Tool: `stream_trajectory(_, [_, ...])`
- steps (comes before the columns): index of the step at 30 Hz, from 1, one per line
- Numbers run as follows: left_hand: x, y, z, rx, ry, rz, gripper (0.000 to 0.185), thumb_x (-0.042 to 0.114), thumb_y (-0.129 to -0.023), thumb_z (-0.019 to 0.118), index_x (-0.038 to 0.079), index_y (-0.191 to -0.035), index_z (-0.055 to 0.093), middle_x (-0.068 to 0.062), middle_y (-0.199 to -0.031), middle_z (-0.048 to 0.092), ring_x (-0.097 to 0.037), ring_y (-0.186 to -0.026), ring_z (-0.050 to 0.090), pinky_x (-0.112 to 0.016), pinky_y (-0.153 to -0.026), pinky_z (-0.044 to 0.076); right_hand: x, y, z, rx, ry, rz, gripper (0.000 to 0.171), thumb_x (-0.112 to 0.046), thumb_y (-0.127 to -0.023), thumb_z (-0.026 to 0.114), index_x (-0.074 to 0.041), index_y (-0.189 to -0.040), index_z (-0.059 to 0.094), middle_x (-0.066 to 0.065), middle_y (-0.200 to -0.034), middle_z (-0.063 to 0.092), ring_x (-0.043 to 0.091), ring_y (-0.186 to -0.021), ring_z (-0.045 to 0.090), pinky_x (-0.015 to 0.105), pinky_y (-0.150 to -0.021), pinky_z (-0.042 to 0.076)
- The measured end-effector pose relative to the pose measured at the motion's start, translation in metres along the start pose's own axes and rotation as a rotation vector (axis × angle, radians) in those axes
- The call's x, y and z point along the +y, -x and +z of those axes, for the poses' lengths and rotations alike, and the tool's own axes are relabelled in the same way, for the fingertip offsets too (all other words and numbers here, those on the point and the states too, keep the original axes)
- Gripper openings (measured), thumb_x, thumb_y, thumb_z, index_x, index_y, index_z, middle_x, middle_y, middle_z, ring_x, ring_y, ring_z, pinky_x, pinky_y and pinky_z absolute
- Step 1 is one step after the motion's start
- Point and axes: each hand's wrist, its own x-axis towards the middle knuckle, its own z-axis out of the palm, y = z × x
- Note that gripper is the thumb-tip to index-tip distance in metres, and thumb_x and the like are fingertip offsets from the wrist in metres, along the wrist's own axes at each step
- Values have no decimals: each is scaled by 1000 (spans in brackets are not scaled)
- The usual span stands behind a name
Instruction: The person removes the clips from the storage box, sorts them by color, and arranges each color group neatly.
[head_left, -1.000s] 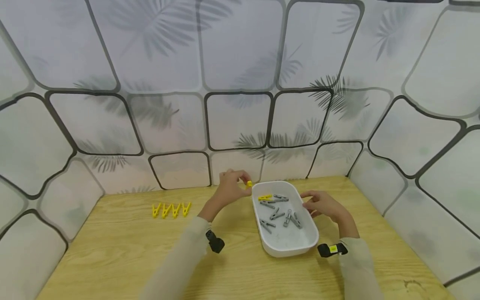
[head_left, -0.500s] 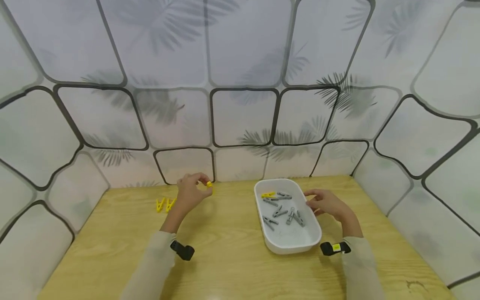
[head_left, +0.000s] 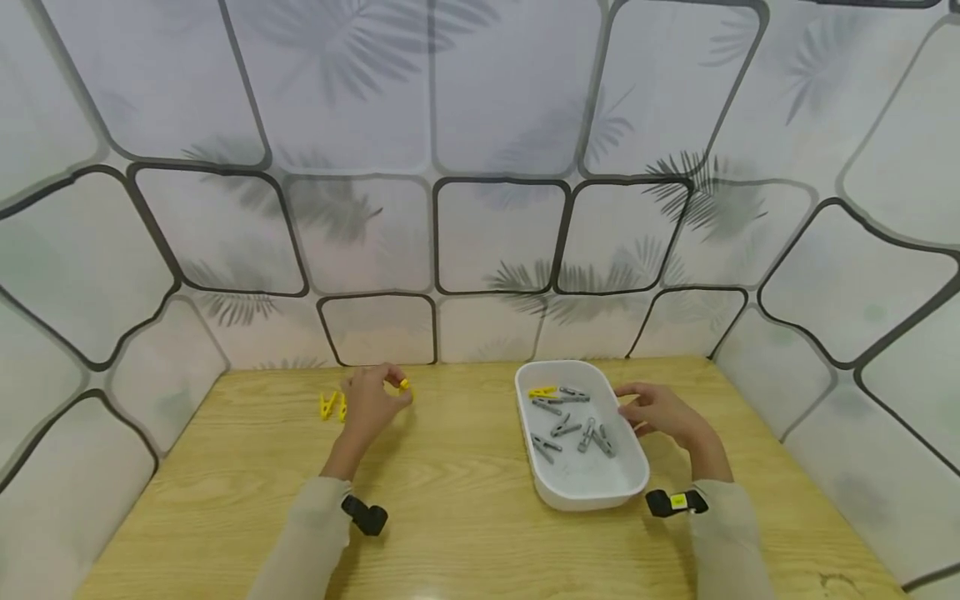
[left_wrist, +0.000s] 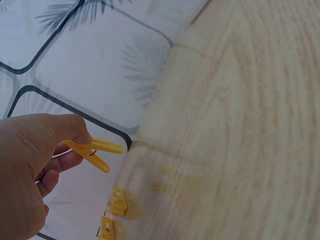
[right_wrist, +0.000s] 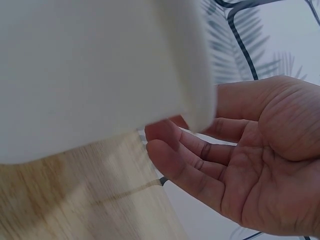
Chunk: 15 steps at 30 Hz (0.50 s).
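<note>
My left hand pinches a yellow clothespin just above the wooden table, at the back left. The left wrist view shows that clothespin held between thumb and fingers. Beside the hand lies a row of yellow clothespins, partly hidden behind it; two of these pins show below the held one. A white tray holds several grey clothespins and one yellow clothespin. My right hand rests open against the tray's right wall, fingers relaxed.
The wooden table is enclosed on three sides by white panels with black lines and leaf prints. Black wrist-camera mounts sit on both sleeves.
My left hand carried the yellow clothespin leftward from the tray's edge to the row of yellow pins and lowered toward the table. The right hand stayed by the tray.
</note>
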Motion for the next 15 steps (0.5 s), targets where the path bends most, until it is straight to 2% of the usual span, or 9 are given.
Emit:
stream_trajectory(6, [-5,7,6,-5,-35,-27,15,11,-80,80,10,-89,68,-8,-88,72,-33,-92,54,-57,-94,25,3,-1,1,-2,-1,1,48,-13,-100,62,9,-141,50,19,-107,70,18,-91,68,41,-78,60])
stream_trajectory(15, [-5,12,8,10,-67,-27,17,10,-81,82,6,-90,68,-12,-89,72,-35,-90,54,-57,-91,25,-2,0,0,-4,7,3,48,-13,-102,60,10,-142,48,23,-111,70,20,-93,68,41,-78,60])
